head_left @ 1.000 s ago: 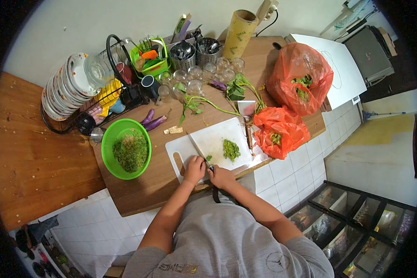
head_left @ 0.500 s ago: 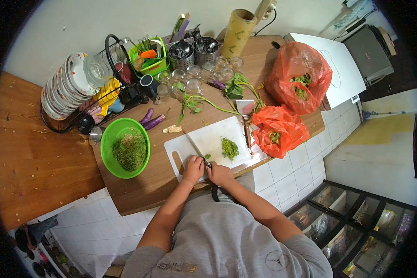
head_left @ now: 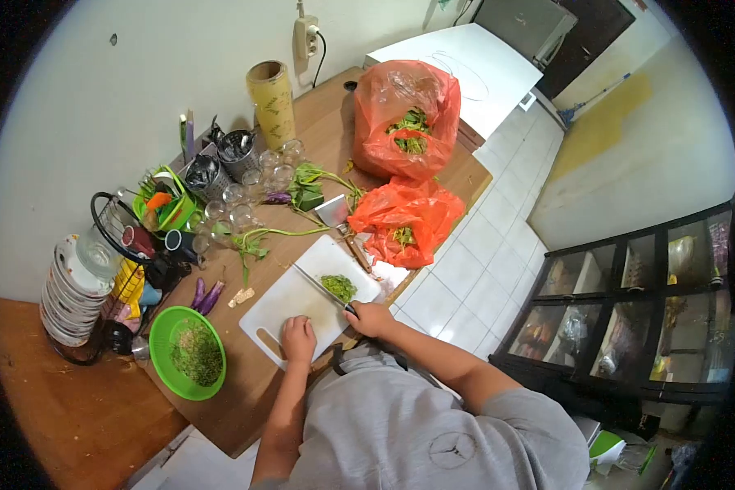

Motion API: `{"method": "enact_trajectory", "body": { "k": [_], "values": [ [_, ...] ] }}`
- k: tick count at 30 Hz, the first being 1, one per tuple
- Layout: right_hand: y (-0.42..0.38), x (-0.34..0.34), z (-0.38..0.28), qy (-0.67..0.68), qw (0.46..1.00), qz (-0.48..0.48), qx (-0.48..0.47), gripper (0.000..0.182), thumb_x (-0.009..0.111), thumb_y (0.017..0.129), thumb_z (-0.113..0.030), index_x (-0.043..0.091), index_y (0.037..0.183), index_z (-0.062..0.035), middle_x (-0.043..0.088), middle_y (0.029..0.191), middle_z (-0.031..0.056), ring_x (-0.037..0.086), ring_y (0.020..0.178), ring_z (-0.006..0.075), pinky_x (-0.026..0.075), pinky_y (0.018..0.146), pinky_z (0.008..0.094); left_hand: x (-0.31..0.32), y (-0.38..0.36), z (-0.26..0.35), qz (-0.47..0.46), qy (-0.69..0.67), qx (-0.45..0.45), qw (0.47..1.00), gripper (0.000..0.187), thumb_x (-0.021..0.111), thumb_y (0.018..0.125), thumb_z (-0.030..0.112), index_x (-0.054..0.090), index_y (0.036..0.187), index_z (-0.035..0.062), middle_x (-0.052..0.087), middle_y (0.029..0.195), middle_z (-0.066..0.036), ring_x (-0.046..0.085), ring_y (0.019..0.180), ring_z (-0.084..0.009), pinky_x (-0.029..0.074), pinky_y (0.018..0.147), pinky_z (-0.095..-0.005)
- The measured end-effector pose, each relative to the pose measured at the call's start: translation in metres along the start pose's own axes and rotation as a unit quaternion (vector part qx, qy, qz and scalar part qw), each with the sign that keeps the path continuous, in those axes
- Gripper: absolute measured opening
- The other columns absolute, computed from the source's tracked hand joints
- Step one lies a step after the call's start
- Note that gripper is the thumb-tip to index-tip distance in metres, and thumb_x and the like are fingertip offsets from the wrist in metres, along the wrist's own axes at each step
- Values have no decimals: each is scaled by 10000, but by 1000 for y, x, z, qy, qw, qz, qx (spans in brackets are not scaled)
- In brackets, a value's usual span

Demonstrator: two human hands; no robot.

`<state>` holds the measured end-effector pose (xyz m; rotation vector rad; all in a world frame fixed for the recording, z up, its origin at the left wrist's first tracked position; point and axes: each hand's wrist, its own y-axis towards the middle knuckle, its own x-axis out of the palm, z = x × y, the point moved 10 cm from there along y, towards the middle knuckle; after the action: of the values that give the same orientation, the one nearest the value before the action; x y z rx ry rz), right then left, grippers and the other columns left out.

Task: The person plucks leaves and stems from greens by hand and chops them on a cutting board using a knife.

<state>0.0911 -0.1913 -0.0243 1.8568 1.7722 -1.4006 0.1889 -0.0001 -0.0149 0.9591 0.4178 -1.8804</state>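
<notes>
My right hand (head_left: 370,318) is wrapped round the handle of a kitchen knife (head_left: 322,286). The blade lies along the near-left side of a pile of chopped greens (head_left: 340,287) on a white cutting board (head_left: 278,304). Resting on the board near its handle slot, my left hand (head_left: 299,338) has its fingers curled; whether anything is inside them is hidden. To the left of the board, a green colander (head_left: 157,359) holds more finely chopped greens (head_left: 196,355).
Two eggplants (head_left: 210,299) lie behind the colander. Leafy stems (head_left: 290,232), a cleaver (head_left: 332,211) and drinking glasses (head_left: 241,216) sit beyond the board. Red plastic bags (head_left: 407,214) stand at the right. A dish rack (head_left: 106,214) with plates is far left.
The view has swung to the right. The knife has moved from beside my left hand to the greens pile, and my two hands are now apart.
</notes>
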Motion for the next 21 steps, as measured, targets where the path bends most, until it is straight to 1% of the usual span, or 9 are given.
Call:
{"method": "enact_trajectory", "body": {
  "k": [2, 8, 10, 12, 14, 16, 17, 19, 21],
  "values": [
    [-6, 1, -10, 12, 1000, -25, -7, 485, 473, 987, -484, 625, 1065, -30, 691, 884, 268, 669, 843, 459, 521, 783, 548, 11, 8, 11, -15, 5, 33, 999, 79, 631, 888, 131, 661, 914, 62, 635, 928, -165, 588, 901, -394, 476, 838, -494],
    [-18, 21, -39, 17, 998, -34, -59, 458, 474, 995, -450, 616, 1020, -15, 683, 846, 266, 663, 812, 468, 519, 756, 556, 8, 5, 19, 11, 1, 39, 999, 97, 620, 895, 113, 652, 930, 28, 626, 930, -175, 584, 922, -391, 474, 850, -491],
    [-14, 14, -49, 1, 997, -30, -76, 453, 472, 998, -442, 614, 1013, -12, 680, 840, 269, 661, 804, 472, 517, 752, 560, 16, 8, 14, -4, 9, 53, 999, 86, 619, 890, 94, 651, 933, 27, 624, 929, -177, 585, 921, -389, 476, 847, -486],
    [-18, 25, -44, -15, 996, -74, -50, 449, 452, 1008, -411, 608, 1061, 6, 696, 903, 268, 677, 861, 456, 521, 794, 558, 15, 10, 12, 16, -7, 52, 999, 80, 619, 884, 83, 653, 928, 25, 620, 923, -174, 585, 923, -389, 481, 842, -482],
    [-18, 31, -43, -41, 994, -78, -68, 442, 449, 1012, -406, 599, 1064, 7, 692, 859, 268, 677, 831, 461, 522, 776, 561, 15, 6, 13, 26, -14, 55, 998, 77, 619, 873, 74, 656, 919, 26, 617, 915, -169, 588, 923, -385, 486, 836, -481],
    [-15, 34, -43, -25, 995, -57, -78, 447, 450, 1012, -430, 588, 1034, -6, 674, 821, 285, 660, 801, 481, 515, 747, 569, 7, 5, 18, 23, -13, 51, 998, 75, 622, 864, 66, 654, 919, 27, 621, 925, -170, 590, 925, -388, 491, 834, -480],
    [-12, 39, -42, -34, 994, -66, -86, 447, 450, 1012, -430, 588, 1034, -6, 674, 821, 285, 660, 801, 481, 515, 747, 569, 6, 5, 22, 10, -10, 56, 998, 76, 625, 854, 59, 652, 918, 29, 625, 935, -170, 592, 927, -391, 496, 831, -480],
    [-6, 41, -42, -16, 995, -45, -87, 455, 440, 1018, -430, 574, 1033, 4, 677, 824, 283, 663, 804, 476, 516, 744, 567, 2, 1, 20, 27, -23, 49, 998, 86, 624, 846, 51, 653, 924, 27, 625, 941, -170, 591, 925, -393, 496, 830, -482],
    [-1, 43, -47, -41, 994, -47, -90, 461, 434, 1021, -433, 571, 1028, 7, 680, 830, 283, 666, 807, 473, 518, 742, 563, 3, -3, 16, 41, -33, 46, 998, 98, 624, 837, 43, 655, 929, 26, 625, 947, -170, 591, 924, -394, 496, 829, -484]
  ]
}}
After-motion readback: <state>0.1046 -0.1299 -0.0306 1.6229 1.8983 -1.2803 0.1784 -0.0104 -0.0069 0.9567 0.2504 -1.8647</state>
